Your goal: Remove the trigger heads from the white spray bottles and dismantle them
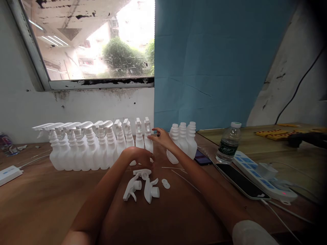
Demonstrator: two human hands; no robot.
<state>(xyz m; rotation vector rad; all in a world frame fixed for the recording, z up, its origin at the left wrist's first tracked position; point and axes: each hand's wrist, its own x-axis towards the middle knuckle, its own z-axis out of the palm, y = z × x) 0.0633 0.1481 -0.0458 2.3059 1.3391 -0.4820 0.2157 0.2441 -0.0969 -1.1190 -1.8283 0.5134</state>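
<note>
My left hand (143, 156) curls round the lower part of the spray bottle (149, 144) at the right end of a long row; its palm and most of its fingers are hidden. My right hand (162, 136) is beside that bottle's neck, thumb and forefinger spread, the thumb at or very close to the plastic. White trigger sprayers cap the bottles in this row (92, 153). In front of my left hand lie three loose trigger sprayers (152, 191) with thin dip tubes. Two small white discs (166, 183) are to their right.
Three uncapped white bottles (182, 143) stand behind my right forearm. Farther right are a water bottle (228, 144), a phone (241, 180), a second dark phone (203, 157) and a power strip (255, 173) with cables. Thin tubes (185, 180) lie near my right forearm.
</note>
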